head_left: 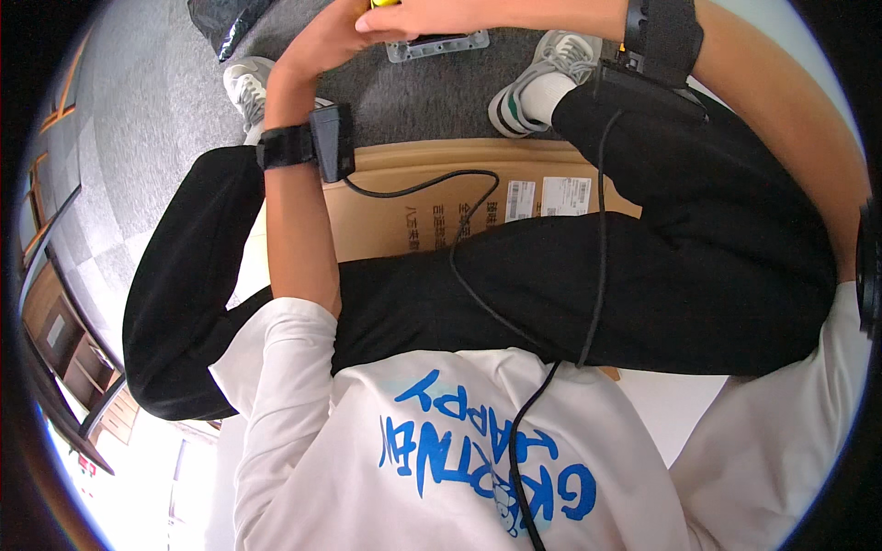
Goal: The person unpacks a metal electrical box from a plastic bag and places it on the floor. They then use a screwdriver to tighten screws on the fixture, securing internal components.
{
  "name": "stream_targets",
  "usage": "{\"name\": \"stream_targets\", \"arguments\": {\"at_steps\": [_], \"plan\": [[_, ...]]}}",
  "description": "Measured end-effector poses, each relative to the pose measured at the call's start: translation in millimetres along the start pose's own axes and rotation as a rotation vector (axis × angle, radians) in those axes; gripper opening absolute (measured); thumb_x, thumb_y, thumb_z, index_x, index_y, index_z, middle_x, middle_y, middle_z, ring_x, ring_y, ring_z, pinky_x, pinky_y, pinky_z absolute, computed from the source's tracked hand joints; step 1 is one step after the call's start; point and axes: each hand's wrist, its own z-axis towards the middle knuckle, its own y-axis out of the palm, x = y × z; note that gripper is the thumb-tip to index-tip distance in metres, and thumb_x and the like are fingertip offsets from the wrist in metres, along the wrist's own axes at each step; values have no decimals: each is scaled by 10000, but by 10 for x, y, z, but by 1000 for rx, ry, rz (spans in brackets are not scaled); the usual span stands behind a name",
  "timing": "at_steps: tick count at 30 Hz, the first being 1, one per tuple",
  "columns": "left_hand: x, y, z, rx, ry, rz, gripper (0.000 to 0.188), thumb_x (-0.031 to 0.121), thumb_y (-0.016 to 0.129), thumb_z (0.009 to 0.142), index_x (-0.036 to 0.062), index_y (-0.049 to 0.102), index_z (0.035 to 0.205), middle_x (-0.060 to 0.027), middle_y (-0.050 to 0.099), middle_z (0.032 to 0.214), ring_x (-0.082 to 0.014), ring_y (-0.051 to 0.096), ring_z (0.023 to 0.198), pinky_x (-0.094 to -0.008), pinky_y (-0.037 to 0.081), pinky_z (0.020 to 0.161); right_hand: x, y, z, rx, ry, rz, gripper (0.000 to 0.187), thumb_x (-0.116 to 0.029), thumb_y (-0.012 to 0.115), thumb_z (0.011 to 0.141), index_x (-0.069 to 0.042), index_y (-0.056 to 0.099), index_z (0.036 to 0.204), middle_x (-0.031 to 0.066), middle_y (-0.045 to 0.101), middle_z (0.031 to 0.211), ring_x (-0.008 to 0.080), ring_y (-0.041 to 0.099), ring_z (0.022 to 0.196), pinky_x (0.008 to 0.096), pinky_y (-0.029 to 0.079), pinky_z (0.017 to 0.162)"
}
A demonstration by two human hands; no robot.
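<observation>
Yellow small item (384, 4), both hands' fingers closed around it: left hand (322, 46), right hand (413, 18); clear plastic rectangular tray (437, 44) on grey carpet (165, 92).

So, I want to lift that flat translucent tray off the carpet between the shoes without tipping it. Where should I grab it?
Probably by its two short ends, one hand from each side. The translucent tray lies flat on the grey carpet with a thin flanged rim all round, so fingers could hook under it. The left hand and right hand hover over its far edge, hiding it, so that side cannot be judged.
</observation>
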Motion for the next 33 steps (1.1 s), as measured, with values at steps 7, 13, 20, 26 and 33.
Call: {"name": "stream_targets", "arguments": {"at_steps": [7, 13, 20, 26, 33], "plan": [[-67, 82, 65, -45, -122, 215, 287, 75, 728, 966, 14, 670, 1240, -49, 718, 1148, -151, 646, 1116, -312, 520, 968, 96, -34, 92, -92, -168, -65, 196, -115, 674, 847, -15, 657, 1015, 232, 701, 869, 425, 697, 861, 507, 557, 745], [-98, -103, -12, -42, -161, 131, 292, 88, 729, 969, 18, 676, 1248, -41, 719, 1183, -150, 643, 1138, -329, 515, 996, 56, 69, 0, 206, -307, -40, 266, -154, 693, 865, 46, 620, 1025, 205, 665, 876, 426, 673, 890, 478, 548, 822], [137, 177, 110, 42, -19, 235, 540, 108, 797, 889, 15, 568, 1369, -103, 659, 1296, -194, 583, 1189, -363, 470, 1025, 38, -59, 92, -200, 34, -211, 355, -251, 702, 891, 62, 608, 1031, 245, 685, 986, 423, 712, 875, 483, 581, 735], [-206, 66, 1, 50, -174, -7, 385, 92, 730, 970, 2, 619, 1328, -50, 695, 1248, -163, 630, 1170, -334, 504, 1019, 125, 58, 40, 2, -247, -120, 335, -94, 765, 794, 49, 591, 1042, 245, 639, 1005, 419, 670, 1000, 480, 557, 844], [-164, 39, 6, 57, -33, 184, 418, 115, 767, 937, 17, 625, 1318, -72, 679, 1268, -174, 612, 1181, -346, 493, 1018, 34, -13, 22, -123, 19, -166, 439, -388, 607, 961, 31, 651, 1081, 269, 736, 907, 444, 728, 852, 531, 583, 752]]}}
